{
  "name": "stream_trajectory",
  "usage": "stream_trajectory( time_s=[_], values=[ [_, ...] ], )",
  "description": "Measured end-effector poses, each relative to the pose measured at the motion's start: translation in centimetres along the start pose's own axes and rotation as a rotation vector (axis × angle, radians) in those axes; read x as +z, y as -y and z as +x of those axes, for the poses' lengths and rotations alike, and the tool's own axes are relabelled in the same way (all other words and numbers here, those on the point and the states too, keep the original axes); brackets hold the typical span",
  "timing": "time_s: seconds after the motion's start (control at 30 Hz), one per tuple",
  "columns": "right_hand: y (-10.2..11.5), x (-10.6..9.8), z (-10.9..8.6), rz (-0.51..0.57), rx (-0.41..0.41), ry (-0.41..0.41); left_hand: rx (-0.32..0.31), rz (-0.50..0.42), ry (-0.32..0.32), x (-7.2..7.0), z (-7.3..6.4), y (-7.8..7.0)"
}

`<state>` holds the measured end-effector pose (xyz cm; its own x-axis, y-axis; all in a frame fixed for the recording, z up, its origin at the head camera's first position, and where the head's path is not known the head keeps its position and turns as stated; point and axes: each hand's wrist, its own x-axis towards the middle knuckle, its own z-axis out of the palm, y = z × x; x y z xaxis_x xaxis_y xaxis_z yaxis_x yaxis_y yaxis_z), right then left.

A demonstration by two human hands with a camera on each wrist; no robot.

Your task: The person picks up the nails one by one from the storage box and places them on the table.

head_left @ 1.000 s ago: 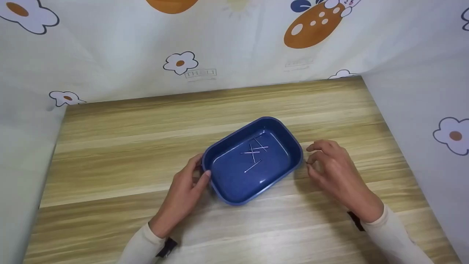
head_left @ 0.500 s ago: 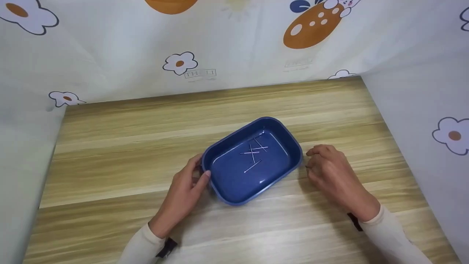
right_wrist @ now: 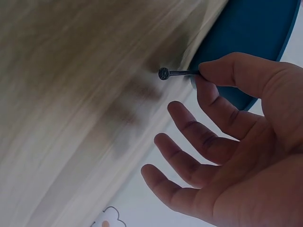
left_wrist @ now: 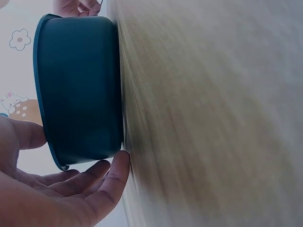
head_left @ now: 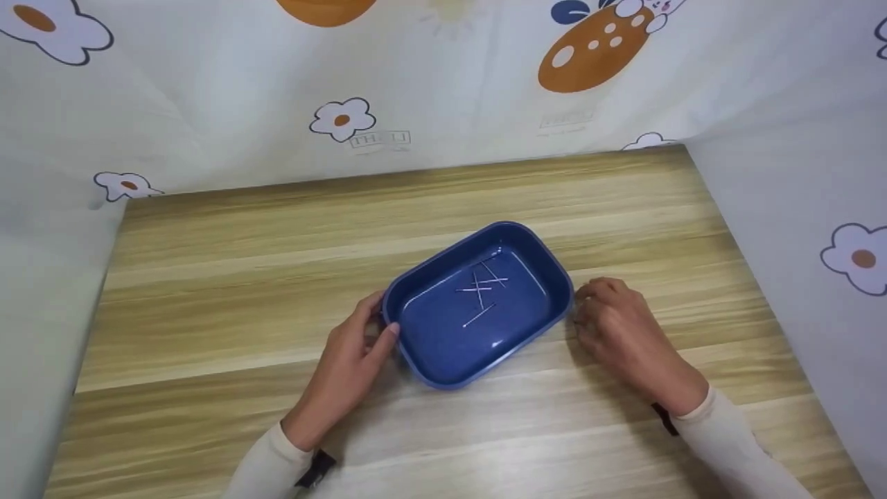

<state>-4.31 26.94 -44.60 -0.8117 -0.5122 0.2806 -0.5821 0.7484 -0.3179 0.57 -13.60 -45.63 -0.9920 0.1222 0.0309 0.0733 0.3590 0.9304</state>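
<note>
A deep blue rectangular plastic tray [head_left: 443, 353] with rounded corners sits at an angle on the wooden table. Several thin, shiny nails [head_left: 479, 314] lie crossed on its floor. My left hand [head_left: 350, 360] holds the tray's left end, thumb at the rim and fingers against the outer wall, as the left wrist view also shows. Close by the tray's right end is my right hand [head_left: 624, 336]. In the right wrist view its thumb and index finger pinch a nail [right_wrist: 179, 73], head pointing away from the hand; the other fingers are spread and loosely bent.
Wood-grain tabletop [head_left: 229, 256] surrounds the tray. Pale cloth walls printed with flowers [head_left: 342, 120] and an orange strawberry shape [head_left: 589, 59] rise at the back and both sides. Black straps [head_left: 316, 468] circle the wrists.
My right hand has shifted slightly left, nearer the tray's right end, and its fingers have drawn closer together. The left hand, tray and nails inside stay where they were.
</note>
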Motion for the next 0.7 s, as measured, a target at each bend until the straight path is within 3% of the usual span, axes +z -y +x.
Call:
stream_trajectory(
  time_s=[0.7],
  values=[
    [-0.02, 0.72, 0.06, -0.031, 0.003, 0.019, -0.006, 0.045, 0.006, -0.11, -0.05, 0.01]
  ],
)
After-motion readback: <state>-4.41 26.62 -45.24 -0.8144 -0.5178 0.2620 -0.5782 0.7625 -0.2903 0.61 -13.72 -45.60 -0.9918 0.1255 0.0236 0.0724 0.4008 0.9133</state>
